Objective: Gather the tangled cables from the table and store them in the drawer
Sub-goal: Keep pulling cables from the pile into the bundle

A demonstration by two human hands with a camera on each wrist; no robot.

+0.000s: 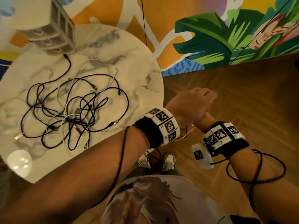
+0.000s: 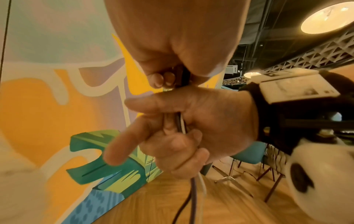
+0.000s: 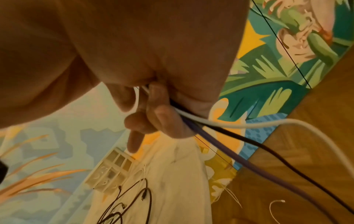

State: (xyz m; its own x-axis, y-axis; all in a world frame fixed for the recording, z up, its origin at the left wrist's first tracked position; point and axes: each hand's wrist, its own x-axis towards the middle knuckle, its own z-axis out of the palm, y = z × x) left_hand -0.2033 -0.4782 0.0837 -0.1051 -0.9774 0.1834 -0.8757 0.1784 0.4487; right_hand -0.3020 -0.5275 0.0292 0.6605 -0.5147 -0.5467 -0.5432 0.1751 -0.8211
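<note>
The person stands beside a round white marble-patterned table (image 1: 145,75), both hands held out over the wooden floor (image 1: 242,94), off the table's right edge. The left hand (image 1: 192,102) sits on top of the right hand (image 1: 202,118) in the head view, the two touching.

From the left wrist view, the right hand (image 2: 201,128) has its lower fingers curled round a small bunch of held cables (image 2: 182,125), one dark, one purple, one white, while its forefinger sticks out straight. The left hand (image 2: 172,45) pinches the same bunch just above, fingertips (image 2: 159,78) pressed against the dark strand. The right wrist view shows the held cables (image 3: 220,125) trailing out of the clenched fingers (image 3: 162,118) and sagging down toward the floor.

The larger tangle of black and white cables (image 1: 72,110) lies on the table's middle, reaching toward its near edge, well apart from both hands. One black lead with a gold plug (image 1: 113,124) points toward the right edge, nearest the left wrist.

A small white plastic drawer unit (image 1: 53,33) stands at the table's far edge, beyond the tangle; I cannot tell whether any drawer is open. A colourful leafy mural (image 1: 210,38) covers the wall behind.
</note>
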